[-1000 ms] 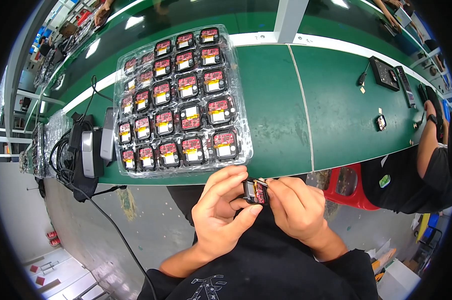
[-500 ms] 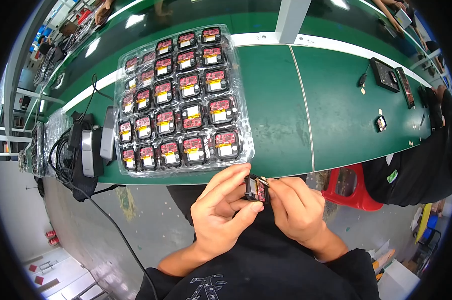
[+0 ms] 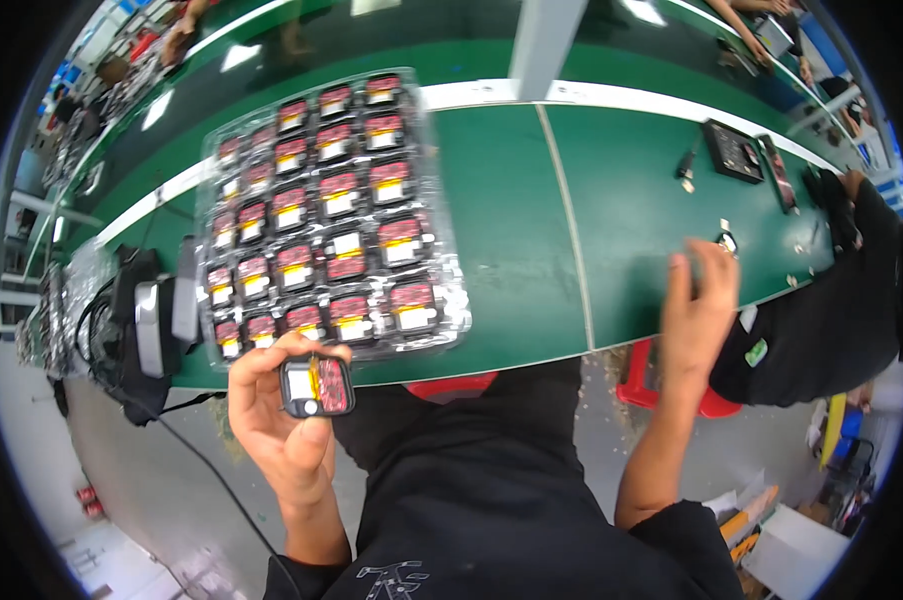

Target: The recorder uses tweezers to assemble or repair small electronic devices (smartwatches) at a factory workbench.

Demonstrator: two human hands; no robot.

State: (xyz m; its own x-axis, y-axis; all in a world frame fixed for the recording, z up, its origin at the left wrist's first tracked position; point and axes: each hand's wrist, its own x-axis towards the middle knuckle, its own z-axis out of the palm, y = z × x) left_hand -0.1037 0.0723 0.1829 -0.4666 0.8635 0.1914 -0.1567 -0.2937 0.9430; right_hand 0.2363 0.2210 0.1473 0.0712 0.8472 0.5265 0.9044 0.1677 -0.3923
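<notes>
My left hand (image 3: 281, 420) grips a small black square watch case (image 3: 317, 386) by its edges, just off the table's front edge. Its open side faces me, baring a red circuit board, a yellow strip and a white block. My right hand (image 3: 703, 305) is stretched out over the right part of the green table, slightly blurred, with its fingers apart and nothing visible in them. Just beyond its fingertips lies another small watch case (image 3: 727, 243), partly covered by the hand. A clear plastic tray (image 3: 453, 300) holds rows of similar watch cases, behind my left hand.
Cables and a grey-black device (image 3: 156, 320) stand left of the tray. A black box (image 3: 733, 152) and a dark slim bar (image 3: 779, 175) lie at the far right, near a person in dark clothes (image 3: 821, 320). A white post (image 3: 549, 50) rises at the table's back. A red stool (image 3: 636, 380) is below.
My hands have parted. The left has moved left with the watch case, turning its inside toward me. The right has let go and reached far right over the table. The view has shifted slightly.
</notes>
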